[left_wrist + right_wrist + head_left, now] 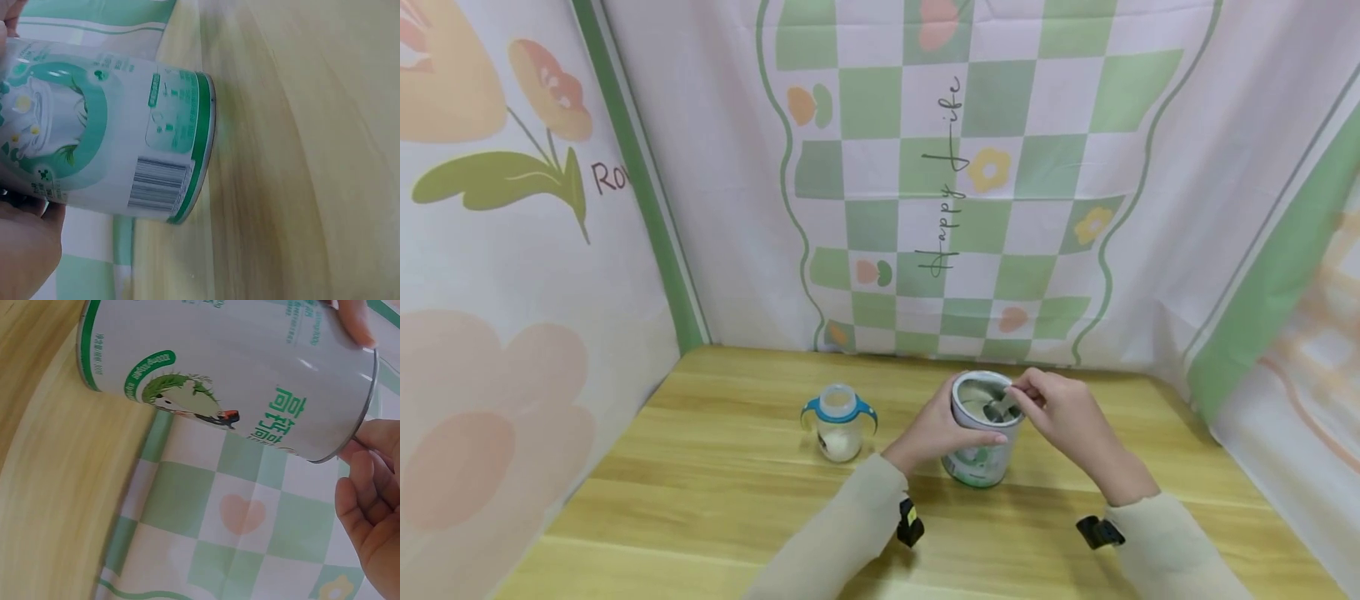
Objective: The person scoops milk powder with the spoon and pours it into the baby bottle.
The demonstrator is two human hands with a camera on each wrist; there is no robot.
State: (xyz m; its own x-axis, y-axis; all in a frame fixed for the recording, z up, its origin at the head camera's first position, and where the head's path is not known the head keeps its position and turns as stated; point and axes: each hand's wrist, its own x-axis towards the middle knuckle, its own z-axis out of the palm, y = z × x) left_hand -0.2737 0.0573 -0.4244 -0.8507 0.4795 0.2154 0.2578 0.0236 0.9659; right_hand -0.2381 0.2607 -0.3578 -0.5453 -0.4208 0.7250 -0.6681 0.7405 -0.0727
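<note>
We see a person's two hands working at an open metal can [981, 437] that stands on a wooden table [700, 467], right between the hands. The left hand [936, 433] wraps around the can's left side, fingers curled against its white and green label, thumb lying across the front. The right hand [1060, 412] hovers at the can's upper right rim, with fingertips bunched together and pinching the handle of a scoop [1000, 408] that sits inside the shiny can mouth; the scoop itself is small and we cannot tell whether it holds anything. From the left wrist view, we see the can [112, 125] with a barcode and green bottom rim resting on the table [300, 156], and part of the left hand [25, 250] below it. From the right wrist view, we see the can [231, 369] with green printed characters and a bird picture, and the right hand [372, 506] just beside its open rim, fingers curled. To the left of the left hand, a little apart from it, stands a baby bottle [838, 421] with blue handles, with something white at the bottom. A checked green and white cloth backdrop [970, 167] hangs beyond the hands.
</note>
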